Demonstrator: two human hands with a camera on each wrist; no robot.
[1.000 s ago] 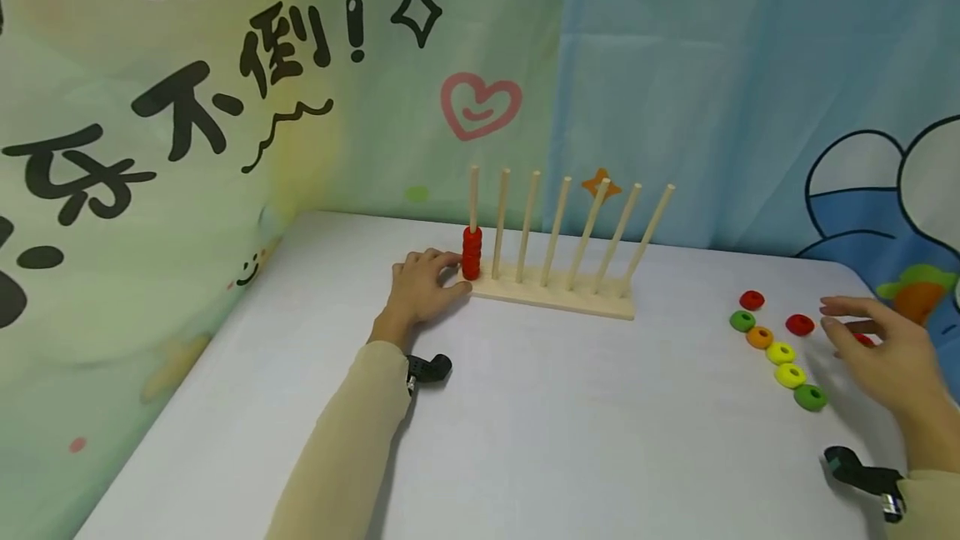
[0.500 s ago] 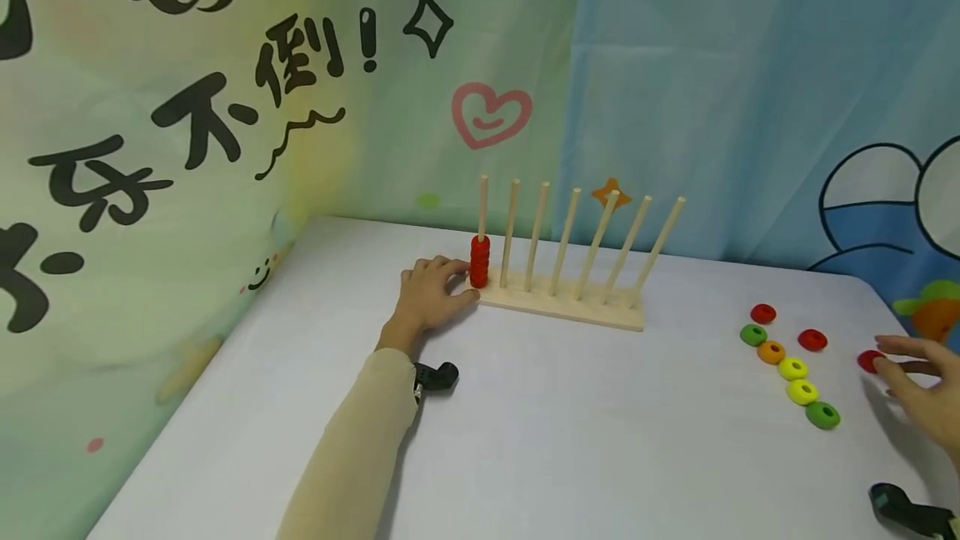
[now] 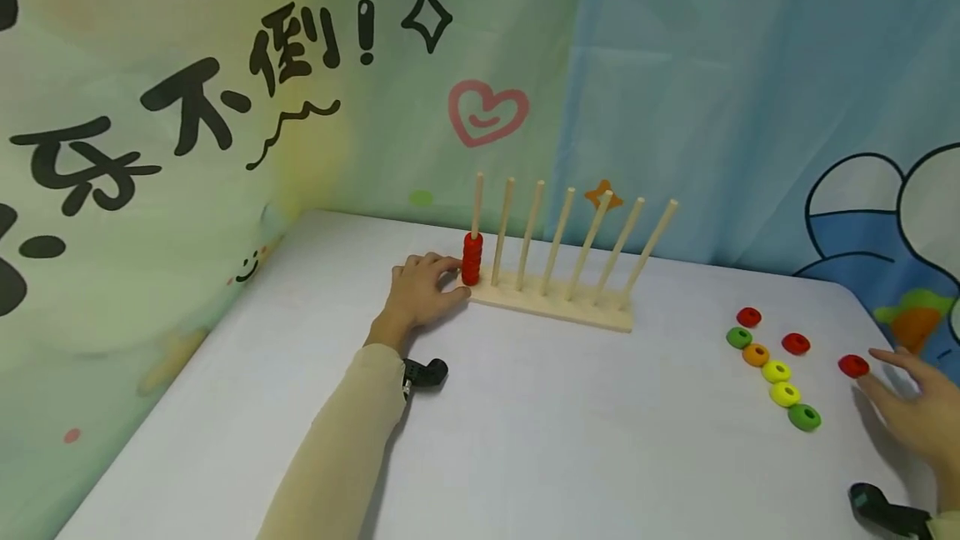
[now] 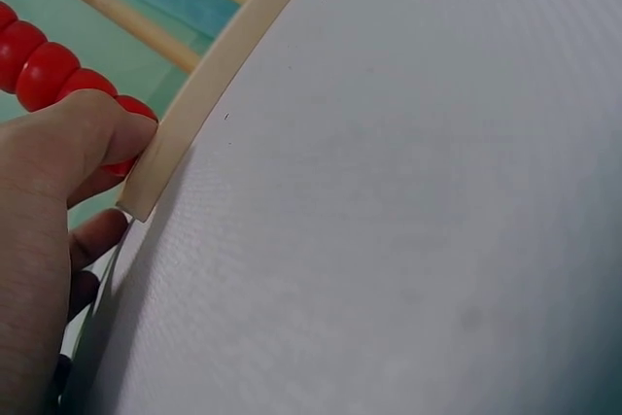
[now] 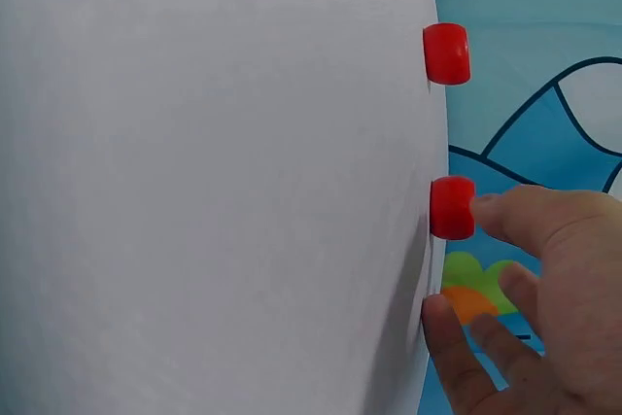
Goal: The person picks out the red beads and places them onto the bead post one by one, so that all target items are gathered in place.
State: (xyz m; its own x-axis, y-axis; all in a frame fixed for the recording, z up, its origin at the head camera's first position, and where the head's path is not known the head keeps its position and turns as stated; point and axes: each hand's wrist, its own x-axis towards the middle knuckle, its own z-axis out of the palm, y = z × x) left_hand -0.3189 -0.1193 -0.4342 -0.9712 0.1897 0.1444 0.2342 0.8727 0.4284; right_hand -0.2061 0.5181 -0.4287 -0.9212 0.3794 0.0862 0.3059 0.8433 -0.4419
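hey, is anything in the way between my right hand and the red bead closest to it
Nothing visible: your right hand is right beside that red bead, though whether they touch is unclear. The other loose beads lie to its left.

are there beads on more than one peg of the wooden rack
No, only the leftmost peg carries red beads; the other six pegs are bare.
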